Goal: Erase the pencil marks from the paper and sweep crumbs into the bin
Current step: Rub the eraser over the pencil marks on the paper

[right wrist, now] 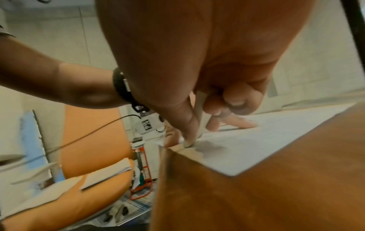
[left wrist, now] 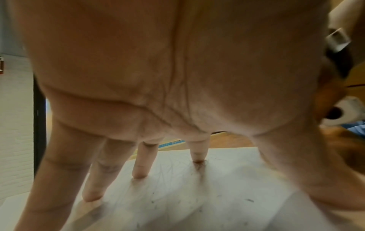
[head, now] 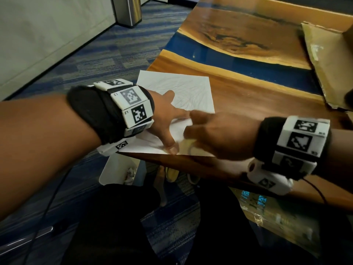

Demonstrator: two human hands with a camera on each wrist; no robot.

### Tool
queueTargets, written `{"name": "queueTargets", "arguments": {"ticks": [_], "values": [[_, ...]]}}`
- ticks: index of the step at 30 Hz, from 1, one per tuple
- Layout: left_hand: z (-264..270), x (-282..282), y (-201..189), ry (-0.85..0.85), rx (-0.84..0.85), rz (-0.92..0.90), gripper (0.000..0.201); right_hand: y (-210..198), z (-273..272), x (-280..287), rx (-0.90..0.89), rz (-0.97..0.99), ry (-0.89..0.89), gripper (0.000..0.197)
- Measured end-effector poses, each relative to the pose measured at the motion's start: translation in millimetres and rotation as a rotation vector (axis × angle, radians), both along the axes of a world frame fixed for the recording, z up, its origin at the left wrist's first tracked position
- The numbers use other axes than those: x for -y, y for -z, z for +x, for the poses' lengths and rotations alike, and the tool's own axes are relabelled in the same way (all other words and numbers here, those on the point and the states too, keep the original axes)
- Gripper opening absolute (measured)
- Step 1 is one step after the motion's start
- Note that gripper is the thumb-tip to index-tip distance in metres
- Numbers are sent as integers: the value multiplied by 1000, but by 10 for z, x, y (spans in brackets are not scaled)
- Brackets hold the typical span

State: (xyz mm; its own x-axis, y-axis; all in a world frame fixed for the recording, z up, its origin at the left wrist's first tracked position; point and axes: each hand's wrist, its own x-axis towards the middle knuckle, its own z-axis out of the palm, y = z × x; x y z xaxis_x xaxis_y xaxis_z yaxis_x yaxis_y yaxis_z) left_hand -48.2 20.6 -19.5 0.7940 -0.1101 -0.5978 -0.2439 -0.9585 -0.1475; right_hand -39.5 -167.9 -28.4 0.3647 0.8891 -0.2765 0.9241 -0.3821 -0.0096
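A white paper (head: 188, 88) with faint pencil lines lies at the near left corner of the wooden table (head: 257, 96). My left hand (head: 168, 119) is spread flat on it, and its fingertips (left wrist: 140, 168) press the sheet down. Small dark eraser crumbs (left wrist: 250, 200) are scattered on the paper (left wrist: 197, 195) under the palm. My right hand (head: 215, 134) pinches a white eraser (right wrist: 200, 112) between thumb and fingers. The eraser's tip touches the paper (right wrist: 256, 140) near its front edge, next to my left thumb. A white bin (head: 116, 171) stands on the floor below the table corner.
An open cardboard box (head: 328, 60) sits on the table at the far right. A metal trash can (head: 128, 10) stands by the far wall. An orange chair (right wrist: 94, 140) with papers on it is to the left of the table. A cable hangs from my left wrist.
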Motion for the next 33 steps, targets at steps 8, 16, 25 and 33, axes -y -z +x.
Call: {"name": "queueTargets", "arguments": {"ticks": [8, 16, 25, 33], "values": [[-17, -42, 33, -27, 26, -2, 122, 6, 441, 68, 63, -45, 305, 31], [-62, -49, 114, -25, 86, -80, 110, 6, 111, -41, -50, -2, 174, 34], [-19, -36, 81, -56, 49, -63, 110, 56, 192, -31, -121, 12, 176, 39], [-10, -36, 94, -55, 42, -59, 113, 9, 305, -33, -140, 27, 259, 31]]}}
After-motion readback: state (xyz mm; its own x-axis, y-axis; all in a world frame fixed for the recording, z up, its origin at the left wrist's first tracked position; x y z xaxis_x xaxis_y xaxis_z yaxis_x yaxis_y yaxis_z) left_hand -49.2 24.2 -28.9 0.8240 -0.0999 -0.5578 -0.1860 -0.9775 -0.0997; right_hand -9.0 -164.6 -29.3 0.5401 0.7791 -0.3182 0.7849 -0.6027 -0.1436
